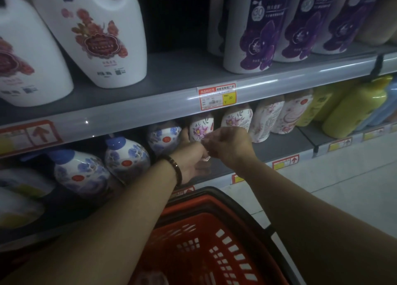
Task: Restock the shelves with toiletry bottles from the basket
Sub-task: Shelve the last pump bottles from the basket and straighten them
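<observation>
A white bottle with pink-purple flowers point(202, 127) stands on the lower shelf point(279, 149), between a blue-flowered bottle point(164, 137) and a row of similar pink-flowered bottles point(237, 117). My left hand point(191, 158), with a bead bracelet on the wrist, cups its left side, fingers reaching up between it and the blue-flowered bottle. My right hand point(229, 146) has its fingers curled on the bottle's lower front. The two hands hide the bottle's base. The red basket point(193, 201) with black handles sits below my arms.
More blue-flowered pump bottles point(126, 158) line the lower shelf on the left, and yellow bottles point(354, 106) on the right. The upper shelf point(182, 74) carries big white jugs point(96, 38) and purple-labelled bottles point(255, 33), with a dark gap between them. Pale floor lies right.
</observation>
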`<act>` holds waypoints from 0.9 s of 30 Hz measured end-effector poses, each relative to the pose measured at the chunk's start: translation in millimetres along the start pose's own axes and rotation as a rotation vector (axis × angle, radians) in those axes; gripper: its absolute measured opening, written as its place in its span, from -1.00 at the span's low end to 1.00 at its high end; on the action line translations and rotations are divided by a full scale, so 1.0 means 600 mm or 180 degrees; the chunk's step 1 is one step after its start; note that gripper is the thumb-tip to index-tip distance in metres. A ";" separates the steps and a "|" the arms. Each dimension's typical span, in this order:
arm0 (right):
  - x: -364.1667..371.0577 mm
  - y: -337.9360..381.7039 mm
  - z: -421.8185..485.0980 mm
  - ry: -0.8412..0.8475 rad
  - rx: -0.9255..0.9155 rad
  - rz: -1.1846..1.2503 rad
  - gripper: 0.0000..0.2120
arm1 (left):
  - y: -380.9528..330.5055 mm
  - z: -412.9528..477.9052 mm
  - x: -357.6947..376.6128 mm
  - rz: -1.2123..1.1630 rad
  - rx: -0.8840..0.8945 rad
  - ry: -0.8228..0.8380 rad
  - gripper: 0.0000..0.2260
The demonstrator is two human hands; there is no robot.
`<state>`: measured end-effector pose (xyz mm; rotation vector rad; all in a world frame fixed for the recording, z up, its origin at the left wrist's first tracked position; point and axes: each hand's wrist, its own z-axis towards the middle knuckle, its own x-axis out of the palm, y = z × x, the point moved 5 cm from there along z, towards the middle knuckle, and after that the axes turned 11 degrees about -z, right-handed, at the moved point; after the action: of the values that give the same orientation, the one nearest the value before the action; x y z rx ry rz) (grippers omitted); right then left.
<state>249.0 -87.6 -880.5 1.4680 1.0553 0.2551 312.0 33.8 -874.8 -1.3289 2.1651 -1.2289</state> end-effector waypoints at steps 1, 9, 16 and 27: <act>-0.003 -0.001 0.005 -0.0047 -0.0031 -0.0125 -0.80 | 0.002 -0.001 0.001 0.0005 0.0016 0.0016 -0.31; 0.000 0.028 0.042 0.0202 -0.0298 -0.1247 -0.20 | 0.012 -0.022 0.015 -0.0092 -0.0176 0.0155 -0.62; -0.001 0.029 0.034 0.0554 -0.0047 -0.0899 -0.36 | 0.008 -0.036 0.018 -0.0321 -0.0325 0.0315 -0.61; 0.003 0.031 0.026 0.0652 -0.0138 -0.0766 -0.35 | 0.012 -0.021 0.004 -0.0418 -0.0249 0.0220 -0.52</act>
<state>269.2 -93.6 -868.7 1.2810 1.3714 0.2580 298.8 39.4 -873.1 -1.5030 2.2252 -1.2673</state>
